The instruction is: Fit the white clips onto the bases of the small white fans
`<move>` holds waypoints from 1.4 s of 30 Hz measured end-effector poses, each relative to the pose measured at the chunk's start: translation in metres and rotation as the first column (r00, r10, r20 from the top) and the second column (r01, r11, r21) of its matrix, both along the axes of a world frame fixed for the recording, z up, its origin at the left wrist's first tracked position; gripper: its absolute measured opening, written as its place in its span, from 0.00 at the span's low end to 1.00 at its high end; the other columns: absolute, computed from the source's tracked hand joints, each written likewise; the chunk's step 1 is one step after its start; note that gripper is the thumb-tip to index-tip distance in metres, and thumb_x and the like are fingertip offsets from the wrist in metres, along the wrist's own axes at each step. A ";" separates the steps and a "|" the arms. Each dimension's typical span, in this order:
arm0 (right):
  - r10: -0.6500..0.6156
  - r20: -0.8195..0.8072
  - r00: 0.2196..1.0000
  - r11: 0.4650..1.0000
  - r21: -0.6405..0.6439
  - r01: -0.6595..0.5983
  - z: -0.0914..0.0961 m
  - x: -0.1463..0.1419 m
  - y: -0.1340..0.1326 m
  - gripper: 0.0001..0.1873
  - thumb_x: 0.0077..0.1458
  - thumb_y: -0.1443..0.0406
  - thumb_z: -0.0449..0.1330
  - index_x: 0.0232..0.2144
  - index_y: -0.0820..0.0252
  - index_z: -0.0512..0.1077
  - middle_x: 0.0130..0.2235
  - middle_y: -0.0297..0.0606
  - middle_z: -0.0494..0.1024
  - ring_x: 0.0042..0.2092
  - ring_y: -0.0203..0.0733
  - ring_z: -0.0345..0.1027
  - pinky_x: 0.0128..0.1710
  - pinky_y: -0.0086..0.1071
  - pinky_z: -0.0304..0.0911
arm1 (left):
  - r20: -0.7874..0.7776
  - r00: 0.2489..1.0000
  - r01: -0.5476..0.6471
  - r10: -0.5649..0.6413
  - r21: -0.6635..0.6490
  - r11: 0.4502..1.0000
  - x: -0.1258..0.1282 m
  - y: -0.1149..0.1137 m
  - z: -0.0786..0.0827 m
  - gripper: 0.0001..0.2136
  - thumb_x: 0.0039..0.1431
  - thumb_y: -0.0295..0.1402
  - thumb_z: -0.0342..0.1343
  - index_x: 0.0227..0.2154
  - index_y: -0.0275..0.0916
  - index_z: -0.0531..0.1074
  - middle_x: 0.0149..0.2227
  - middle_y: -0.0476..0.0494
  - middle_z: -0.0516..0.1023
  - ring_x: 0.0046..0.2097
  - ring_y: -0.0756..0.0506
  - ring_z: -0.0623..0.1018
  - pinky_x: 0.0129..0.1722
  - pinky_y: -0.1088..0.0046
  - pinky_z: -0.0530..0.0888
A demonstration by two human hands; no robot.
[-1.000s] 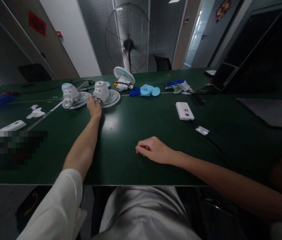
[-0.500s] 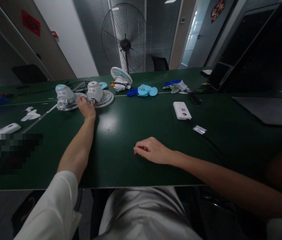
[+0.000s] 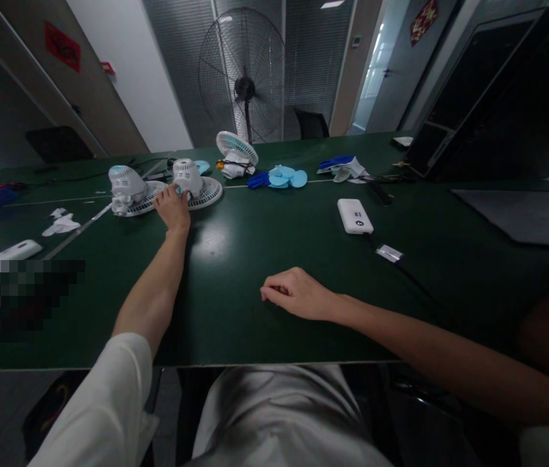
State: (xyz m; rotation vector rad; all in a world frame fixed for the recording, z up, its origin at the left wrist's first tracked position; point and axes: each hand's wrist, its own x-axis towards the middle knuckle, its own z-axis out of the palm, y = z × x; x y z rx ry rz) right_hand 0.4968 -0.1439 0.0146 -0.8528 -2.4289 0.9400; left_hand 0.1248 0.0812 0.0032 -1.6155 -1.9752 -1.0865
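Note:
My left hand point(image 3: 173, 209) reaches across the table to a small white fan point(image 3: 187, 176) that lies with its grille point(image 3: 210, 194) down. The fingers close on a light blue and dark part at the near side of that fan, which they mostly cover. A second small white fan point(image 3: 126, 185) lies just left of the hand, also grille down. My right hand point(image 3: 296, 293) rests on the bare table as a loose fist, with nothing showing in it. A third small fan point(image 3: 236, 155) sits farther back, its grille tilted up.
Light blue fan blades point(image 3: 286, 176) and blue gloves point(image 3: 258, 180) lie at the back of the green table point(image 3: 235, 272). Right of centre is a white power bank point(image 3: 354, 216) with a cable. A dark monitor point(image 3: 492, 91) stands at the right; white scraps point(image 3: 61, 224) lie left.
My left hand has lifted and turned slightly at the fan, shifting a little to the right. My right hand has stayed in place.

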 end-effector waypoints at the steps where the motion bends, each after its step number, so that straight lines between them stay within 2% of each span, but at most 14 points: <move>1: -0.002 0.003 1.000 1.000 0.006 0.002 0.000 0.000 0.000 0.16 0.70 0.60 0.54 0.37 0.60 0.79 0.28 0.30 0.74 0.28 0.31 0.63 0.31 0.28 0.51 | -0.010 1.000 0.008 -0.008 -0.005 1.000 0.000 0.000 0.000 0.21 0.73 0.45 0.45 0.58 0.37 0.68 0.56 0.29 0.73 0.62 0.29 0.67 0.63 0.45 0.58; 8: -0.007 -0.006 1.000 1.000 0.010 0.007 0.002 0.000 -0.001 0.16 0.70 0.60 0.55 0.37 0.60 0.79 0.28 0.30 0.74 0.28 0.32 0.63 0.31 0.28 0.52 | -0.065 0.993 -0.093 0.093 0.007 0.996 0.003 0.003 -0.001 0.20 0.73 0.45 0.46 0.57 0.38 0.69 0.53 0.30 0.76 0.58 0.28 0.70 0.60 0.45 0.61; 13: 0.003 -0.004 1.000 1.000 0.008 -0.003 0.002 0.001 -0.001 0.17 0.70 0.59 0.54 0.38 0.60 0.79 0.28 0.31 0.75 0.28 0.32 0.64 0.31 0.28 0.52 | -0.107 0.994 0.022 -0.022 -0.002 1.000 0.001 0.004 -0.003 0.19 0.72 0.43 0.48 0.57 0.38 0.70 0.54 0.32 0.76 0.62 0.31 0.68 0.63 0.48 0.58; 19: 0.006 0.004 1.000 1.000 0.009 -0.006 0.002 0.001 0.000 0.17 0.71 0.59 0.54 0.38 0.60 0.79 0.29 0.31 0.75 0.28 0.32 0.65 0.31 0.28 0.53 | -0.046 0.997 0.059 -0.057 0.032 0.998 0.000 0.006 -0.002 0.19 0.73 0.43 0.48 0.58 0.36 0.68 0.50 0.34 0.78 0.58 0.35 0.73 0.66 0.53 0.56; 22: -0.004 -0.017 1.000 1.000 -0.012 0.004 0.001 0.000 -0.001 0.16 0.70 0.59 0.55 0.37 0.60 0.79 0.28 0.31 0.74 0.28 0.32 0.65 0.31 0.28 0.55 | -0.038 0.994 0.105 -0.106 -0.004 0.994 0.013 0.003 -0.001 0.19 0.73 0.42 0.48 0.59 0.34 0.67 0.47 0.33 0.79 0.53 0.36 0.76 0.63 0.56 0.62; 24: -0.050 -0.061 0.997 0.993 -0.107 0.043 -0.001 -0.001 -0.001 0.17 0.70 0.58 0.54 0.37 0.60 0.78 0.27 0.30 0.73 0.26 0.31 0.65 0.28 0.27 0.56 | -0.063 0.973 0.217 -0.222 -0.088 0.972 0.033 -0.005 -0.003 0.19 0.72 0.41 0.50 0.58 0.33 0.68 0.44 0.33 0.79 0.50 0.35 0.77 0.56 0.59 0.69; 26: -0.170 -0.146 0.975 0.963 -0.234 0.133 -0.004 -0.001 0.001 0.17 0.70 0.55 0.53 0.40 0.59 0.76 0.28 0.30 0.72 0.23 0.30 0.65 0.24 0.26 0.57 | -0.142 0.881 0.423 -0.451 -0.191 0.886 0.059 -0.021 -0.008 0.18 0.71 0.42 0.53 0.55 0.35 0.71 0.42 0.35 0.80 0.49 0.36 0.78 0.53 0.61 0.71; 29: -0.416 -0.296 0.860 0.879 -0.372 0.298 -0.008 0.002 0.010 0.18 0.67 0.51 0.54 0.46 0.57 0.71 0.35 0.33 0.73 0.24 0.31 0.68 0.18 0.24 0.59 | -0.153 0.652 0.711 -0.742 -0.214 0.669 0.100 -0.060 -0.016 0.17 0.70 0.43 0.55 0.55 0.39 0.72 0.41 0.40 0.80 0.43 0.41 0.81 0.48 0.65 0.74; 31: -0.501 -0.369 0.783 0.842 -0.417 0.342 -0.009 0.005 0.016 0.20 0.64 0.49 0.58 0.49 0.55 0.67 0.41 0.36 0.74 0.28 0.34 0.71 0.16 0.24 0.61 | -0.120 0.488 0.844 -0.864 -0.189 0.503 0.122 -0.091 -0.019 0.18 0.71 0.42 0.55 0.59 0.41 0.69 0.42 0.42 0.80 0.42 0.44 0.81 0.45 0.68 0.75; 33: -0.498 -0.413 0.762 0.845 -0.427 0.321 -0.009 0.007 0.020 0.23 0.62 0.49 0.60 0.52 0.54 0.65 0.45 0.38 0.73 0.32 0.37 0.74 0.17 0.24 0.64 | -0.088 0.375 0.898 -0.923 -0.215 0.385 0.137 -0.121 -0.017 0.20 0.73 0.39 0.52 0.64 0.45 0.63 0.44 0.42 0.80 0.43 0.44 0.82 0.45 0.67 0.76; 35: -0.449 -0.427 0.785 0.871 -0.404 0.278 -0.009 0.007 0.020 0.25 0.61 0.49 0.62 0.54 0.53 0.64 0.47 0.39 0.72 0.35 0.39 0.75 0.17 0.24 0.66 | -0.021 0.322 0.916 -0.947 -0.244 0.317 0.145 -0.143 -0.012 0.23 0.74 0.35 0.50 0.69 0.45 0.55 0.44 0.42 0.80 0.43 0.44 0.82 0.45 0.66 0.77; 37: -0.400 -0.416 0.817 0.897 -0.362 0.254 -0.008 0.006 0.018 0.26 0.59 0.50 0.64 0.55 0.53 0.65 0.49 0.40 0.72 0.37 0.40 0.75 0.18 0.24 0.68 | 0.037 0.294 0.927 -0.955 -0.254 0.276 0.150 -0.155 -0.008 0.26 0.74 0.33 0.49 0.70 0.44 0.51 0.43 0.42 0.79 0.43 0.44 0.82 0.45 0.66 0.77; 39: -0.383 -0.406 0.830 0.908 -0.330 0.258 -0.008 0.005 0.016 0.26 0.59 0.51 0.65 0.55 0.53 0.66 0.50 0.41 0.72 0.38 0.40 0.75 0.18 0.24 0.69 | 0.083 0.267 0.938 -0.960 -0.250 0.239 0.152 -0.159 -0.005 0.26 0.74 0.33 0.49 0.70 0.44 0.50 0.43 0.42 0.79 0.42 0.44 0.81 0.45 0.65 0.77; 42: -0.396 -0.405 0.824 0.905 -0.326 0.274 -0.008 0.005 0.016 0.25 0.60 0.50 0.64 0.53 0.54 0.67 0.44 0.39 0.74 0.36 0.39 0.74 0.19 0.25 0.70 | 0.143 0.239 0.954 -0.961 -0.221 0.204 0.152 -0.158 -0.006 0.26 0.73 0.33 0.51 0.69 0.45 0.52 0.42 0.43 0.80 0.42 0.45 0.81 0.45 0.66 0.77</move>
